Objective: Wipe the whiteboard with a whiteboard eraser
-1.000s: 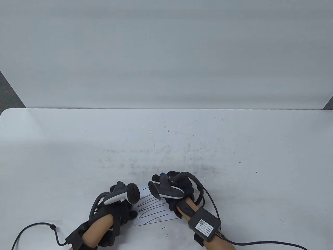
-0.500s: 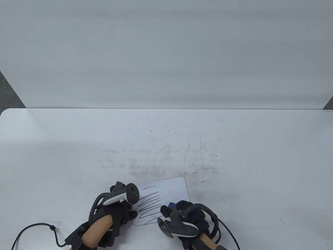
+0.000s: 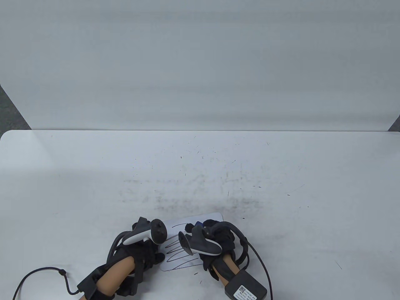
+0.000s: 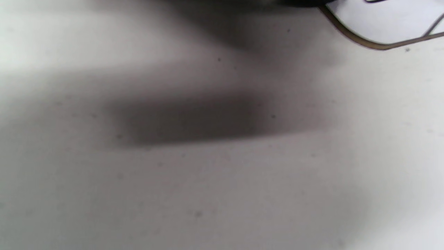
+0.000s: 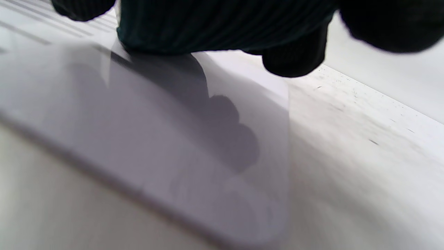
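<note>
A small whiteboard (image 3: 177, 225) with dark zigzag scribbles lies on the table near the front edge. My right hand (image 3: 200, 227) grips a whiteboard eraser (image 3: 198, 223) with a blue top and presses it on the board's far right part. In the right wrist view the eraser's dark felt (image 5: 222, 24) sits flat on the whiteboard (image 5: 156, 139), with my fingertips (image 5: 295, 62) around it. My left hand (image 3: 156, 250) holds the board's left edge, thumb (image 3: 160, 257) at the rim. The left wrist view shows only a corner of the board (image 4: 399, 21).
The white table (image 3: 281, 175) carries faint smudges and small dark specks around its middle. A white backdrop (image 3: 200, 62) rises behind the table's far edge. Glove cables trail off the front edge at both sides.
My right hand swept the eraser from the board's far part down to its near right corner, then back up to the far part. The left hand and board stayed put.
</note>
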### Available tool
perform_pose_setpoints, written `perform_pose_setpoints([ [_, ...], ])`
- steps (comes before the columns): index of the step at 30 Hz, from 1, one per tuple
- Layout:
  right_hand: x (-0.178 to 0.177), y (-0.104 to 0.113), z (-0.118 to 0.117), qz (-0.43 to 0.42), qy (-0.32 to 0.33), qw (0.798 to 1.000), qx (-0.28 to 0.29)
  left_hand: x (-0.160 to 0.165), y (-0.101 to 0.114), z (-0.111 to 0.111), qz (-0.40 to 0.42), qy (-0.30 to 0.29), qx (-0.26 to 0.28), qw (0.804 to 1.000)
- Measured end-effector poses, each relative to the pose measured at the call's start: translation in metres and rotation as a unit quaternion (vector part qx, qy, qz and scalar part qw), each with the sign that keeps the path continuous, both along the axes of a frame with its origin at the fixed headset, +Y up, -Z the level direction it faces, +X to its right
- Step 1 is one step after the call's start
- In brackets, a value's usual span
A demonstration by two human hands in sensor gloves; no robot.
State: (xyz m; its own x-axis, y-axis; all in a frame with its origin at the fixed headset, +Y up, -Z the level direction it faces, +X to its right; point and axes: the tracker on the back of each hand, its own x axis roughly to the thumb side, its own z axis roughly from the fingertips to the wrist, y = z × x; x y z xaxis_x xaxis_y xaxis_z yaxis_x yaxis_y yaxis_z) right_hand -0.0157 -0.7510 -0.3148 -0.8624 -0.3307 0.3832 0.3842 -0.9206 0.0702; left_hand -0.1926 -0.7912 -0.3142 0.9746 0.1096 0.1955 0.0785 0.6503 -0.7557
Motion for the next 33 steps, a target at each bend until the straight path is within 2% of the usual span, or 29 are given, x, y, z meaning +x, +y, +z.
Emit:
perform_pose_setpoints([
  [5,-0.008,0.000,-0.022,-0.018,-0.020,1.000,0.010,0.000,0.000,0.000,0.001,-0.001,0.001,1.000],
  [10,-0.009,-0.002,-0.022,-0.015,-0.018,1.000,0.016,0.000,0.000,0.001,-0.001,-0.002,0.001,1.000],
  [15,-0.004,-0.002,-0.005,-0.013,-0.017,1.000,0.009,0.000,0.000,0.001,-0.003,0.000,0.005,1.000],
  [27,0.011,-0.001,0.068,0.000,0.027,0.999,-0.023,0.000,0.000,0.001,-0.003,-0.002,0.008,1.000],
  [29,0.011,-0.001,0.074,0.005,0.032,0.999,-0.022,0.000,0.000,0.001,-0.002,-0.002,0.007,1.000],
  [33,0.011,0.000,0.071,0.008,0.033,0.999,-0.024,0.000,-0.001,0.001,0.001,-0.001,0.003,1.000],
])
